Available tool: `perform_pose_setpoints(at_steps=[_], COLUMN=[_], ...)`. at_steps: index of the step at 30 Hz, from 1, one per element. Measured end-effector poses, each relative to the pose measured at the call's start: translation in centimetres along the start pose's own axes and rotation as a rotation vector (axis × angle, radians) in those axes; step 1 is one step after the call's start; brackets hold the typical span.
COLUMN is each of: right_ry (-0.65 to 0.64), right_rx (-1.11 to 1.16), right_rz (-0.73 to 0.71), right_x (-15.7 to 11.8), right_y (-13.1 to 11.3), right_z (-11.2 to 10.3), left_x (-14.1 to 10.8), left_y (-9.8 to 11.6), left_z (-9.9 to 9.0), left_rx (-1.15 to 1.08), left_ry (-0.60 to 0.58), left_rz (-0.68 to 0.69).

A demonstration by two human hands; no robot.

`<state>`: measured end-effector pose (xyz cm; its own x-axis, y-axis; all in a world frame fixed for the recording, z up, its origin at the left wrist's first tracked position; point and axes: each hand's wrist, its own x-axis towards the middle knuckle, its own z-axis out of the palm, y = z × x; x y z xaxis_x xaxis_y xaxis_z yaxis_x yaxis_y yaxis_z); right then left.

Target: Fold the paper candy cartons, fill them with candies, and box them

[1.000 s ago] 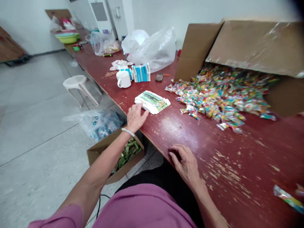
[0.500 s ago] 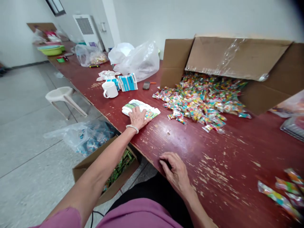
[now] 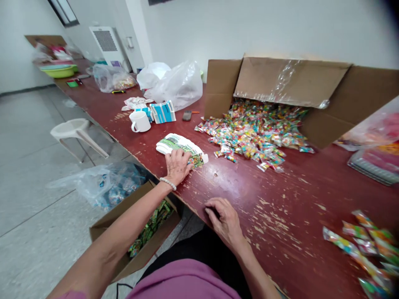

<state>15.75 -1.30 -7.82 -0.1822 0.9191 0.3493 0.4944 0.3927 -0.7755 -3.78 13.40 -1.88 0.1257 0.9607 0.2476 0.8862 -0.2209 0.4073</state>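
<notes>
Left hand (image 3: pixel 178 167) touched the printed stack (image 3: pixel 175 142) nearside (long axis crosswise; grip unclear); right hand (image 3: pixel 225 220) lay apart, loosely half-open.

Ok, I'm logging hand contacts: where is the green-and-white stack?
In the head view, the green-and-white stack lies slightly left of centre on the red table, partly under the left hand, nearer than the white mug.
</notes>
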Motion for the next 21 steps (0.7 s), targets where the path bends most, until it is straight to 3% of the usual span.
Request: perform_pose_setpoints(at_steps=[3, 7, 9, 11, 13, 14, 16, 21], right_ry=[0.127, 0.346, 0.314, 0.231, 0.119, 0.067, 0.006, -0.012], right_rx=[0.174, 0.598, 0.74, 0.799, 0.816, 0.825, 0.85, 0.9], right_rz=[0.194, 0.479, 0.476, 0.453, 0.437, 0.434, 0.437, 0.453], right_x=[0.2, 1.0, 1.3, 1.3, 1.0, 0.8, 0.3, -0.5], right_y=[0.1, -1.0, -2.2, -3.4, -4.5, -4.9, -5.4, -6.2], right_z=[0.1, -0.8, -1.5, -2.3, -2.8, -2.9, -3.1, -3.4], left_x=[-1.5, -6.2, -9.0, -11.2, -12.6, -13.0, -13.5, -14.1], left_y=[0.7, 2.4, 3.6, 4.7, 5.6, 5.8, 6.2, 6.4], left_z=[-0.4, -1.1, -1.6, -2.1, -2.3, -2.2, -1.8, -0.9], left_rx=[-0.127, -0.454, -0.897, -1.287, -1.532, -1.604, -1.652, -1.6], left_ry=[-0.067, -0.24, -0.48, -0.836, -1.129, -1.208, -1.225, -1.059], left_rz=[-0.047, -0.105, -0.233, -0.336, -0.363, -0.356, -0.32, -0.284])
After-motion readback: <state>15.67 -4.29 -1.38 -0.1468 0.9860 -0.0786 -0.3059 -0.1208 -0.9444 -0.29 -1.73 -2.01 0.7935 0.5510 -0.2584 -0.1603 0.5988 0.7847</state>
